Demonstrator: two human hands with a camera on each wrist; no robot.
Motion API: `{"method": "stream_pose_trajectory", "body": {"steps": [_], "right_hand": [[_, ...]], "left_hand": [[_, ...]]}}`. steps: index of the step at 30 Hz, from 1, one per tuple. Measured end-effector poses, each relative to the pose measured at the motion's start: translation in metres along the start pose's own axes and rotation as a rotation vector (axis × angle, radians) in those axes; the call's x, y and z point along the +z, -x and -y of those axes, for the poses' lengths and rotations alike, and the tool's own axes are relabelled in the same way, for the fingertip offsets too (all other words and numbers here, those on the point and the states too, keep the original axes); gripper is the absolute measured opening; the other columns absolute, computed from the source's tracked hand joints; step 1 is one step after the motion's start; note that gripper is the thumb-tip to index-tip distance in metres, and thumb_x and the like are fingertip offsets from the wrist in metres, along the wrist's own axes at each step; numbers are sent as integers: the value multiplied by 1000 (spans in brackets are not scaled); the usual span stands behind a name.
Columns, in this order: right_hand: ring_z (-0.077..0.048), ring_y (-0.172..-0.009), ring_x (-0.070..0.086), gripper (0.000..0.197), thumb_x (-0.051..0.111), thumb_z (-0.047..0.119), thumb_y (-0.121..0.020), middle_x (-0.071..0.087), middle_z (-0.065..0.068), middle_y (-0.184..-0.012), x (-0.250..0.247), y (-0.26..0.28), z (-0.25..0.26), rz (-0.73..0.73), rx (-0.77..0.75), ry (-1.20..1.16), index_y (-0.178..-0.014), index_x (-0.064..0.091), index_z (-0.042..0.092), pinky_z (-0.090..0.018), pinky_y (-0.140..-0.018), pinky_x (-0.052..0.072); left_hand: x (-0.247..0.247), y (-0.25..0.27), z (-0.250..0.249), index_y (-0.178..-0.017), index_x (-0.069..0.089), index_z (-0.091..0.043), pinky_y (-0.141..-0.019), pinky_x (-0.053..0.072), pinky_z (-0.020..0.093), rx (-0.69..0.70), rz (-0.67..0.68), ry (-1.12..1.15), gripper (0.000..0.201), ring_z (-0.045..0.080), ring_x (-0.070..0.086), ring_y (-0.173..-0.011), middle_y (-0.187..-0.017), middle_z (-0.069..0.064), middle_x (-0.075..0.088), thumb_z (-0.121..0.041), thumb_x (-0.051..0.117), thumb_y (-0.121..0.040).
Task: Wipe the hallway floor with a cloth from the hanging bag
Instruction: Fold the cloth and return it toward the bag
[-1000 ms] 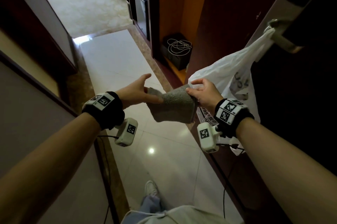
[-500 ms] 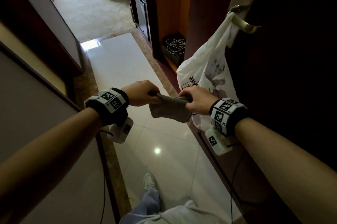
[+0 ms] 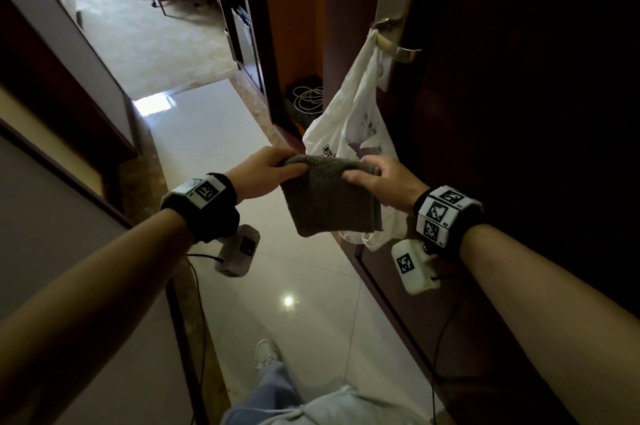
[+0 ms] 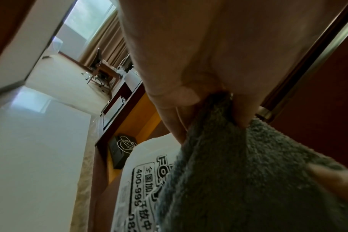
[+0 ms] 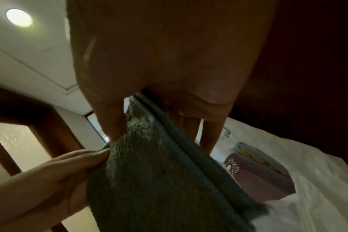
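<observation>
We hold the folded grey terry cloth up at chest height over the glossy white tiled hallway floor, one top corner in each hand. It hangs free below the grip, just in front of the white printed plastic bag, and touches neither floor nor bag as far as the head view shows.

Left hand: fingers curled together over the left top corner, thumb pressed against them; the left wrist view shows the pile bunched in that pinch. Right hand: thumb on the near face, fingers straight down behind the cloth's hemmed edge, so a thumb-to-finger pinch on the right corner.

The bag hangs from the brass lever door handle on the dark wooden door. A mauve perforated box is visible in its mouth in the right wrist view.

Step in hand, as we judge it: retrieval is done, cloth is out of the bag, and we're sorting it between both hands. Wiping is not yet begun.

Next move calls for:
- dropping to a crouch, since the floor is well below the cloth
- settling the cloth as a flat pad under one palm
- keeping clear of the trailing black sensor cables and the white sneaker on the tile

Risk: the tile looks slick, so watch footing.
</observation>
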State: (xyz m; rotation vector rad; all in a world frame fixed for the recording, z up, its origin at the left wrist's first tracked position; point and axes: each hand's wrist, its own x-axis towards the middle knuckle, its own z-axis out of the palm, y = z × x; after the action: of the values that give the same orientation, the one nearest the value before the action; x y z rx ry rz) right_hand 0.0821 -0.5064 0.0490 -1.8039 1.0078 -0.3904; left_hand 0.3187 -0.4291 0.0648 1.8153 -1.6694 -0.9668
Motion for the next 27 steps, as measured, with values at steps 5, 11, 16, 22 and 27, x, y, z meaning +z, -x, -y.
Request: {"method": "stream_pose_trajectory", "body": {"steps": [5, 11, 16, 22, 27], "right_hand": [[-13, -97, 67, 30, 75, 20, -84, 70, 0, -101, -11, 14, -11, -72, -23, -97, -111, 63, 18, -34, -88, 56], [-14, -104, 66, 40, 77, 22, -82, 69, -1, -110, -23, 20, -21, -218, 11, -230, -119, 62, 15, -37, -94, 54], [-17, -107, 65, 48, 76, 25, -84, 66, -5, -116, -26, 21, -28, -224, 19, -237, -126, 56, 14, -38, -92, 55], [-21, -109, 64, 53, 76, 27, -83, 63, -5, -118, -25, 25, -37, -186, 75, -270, -129, 53, 16, -38, -91, 55], [-23, -121, 54, 79, 75, 43, -81, 52, -7, -135, -25, 26, -59, -154, 173, 145, -144, 33, 21, -44, -102, 46]], "left_hand": [[25, -9, -14, -104, 67, -13, -88, 56, 43, -47, -162, 320, 24, 24, 69, -95, -99, 10, 71, -33, 66, -91], [51, -4, -24, -108, 67, -10, -86, 57, 33, -100, -142, 693, 31, 21, 70, -99, -103, 7, 74, -28, 73, -84], [69, -3, -17, -120, 56, -16, -90, 55, 32, -150, -26, 650, 47, 20, 64, -108, -117, 4, 65, -22, 78, -79], [96, 9, -7, -121, 58, -9, -92, 54, 31, -184, 71, 722, 39, 22, 63, -111, -117, 7, 67, -12, 71, -85], [102, 11, -16, -123, 55, -12, -86, 57, 33, -168, 52, 817, 39, 22, 67, -105, -117, 9, 67, -5, 68, -86]]}}
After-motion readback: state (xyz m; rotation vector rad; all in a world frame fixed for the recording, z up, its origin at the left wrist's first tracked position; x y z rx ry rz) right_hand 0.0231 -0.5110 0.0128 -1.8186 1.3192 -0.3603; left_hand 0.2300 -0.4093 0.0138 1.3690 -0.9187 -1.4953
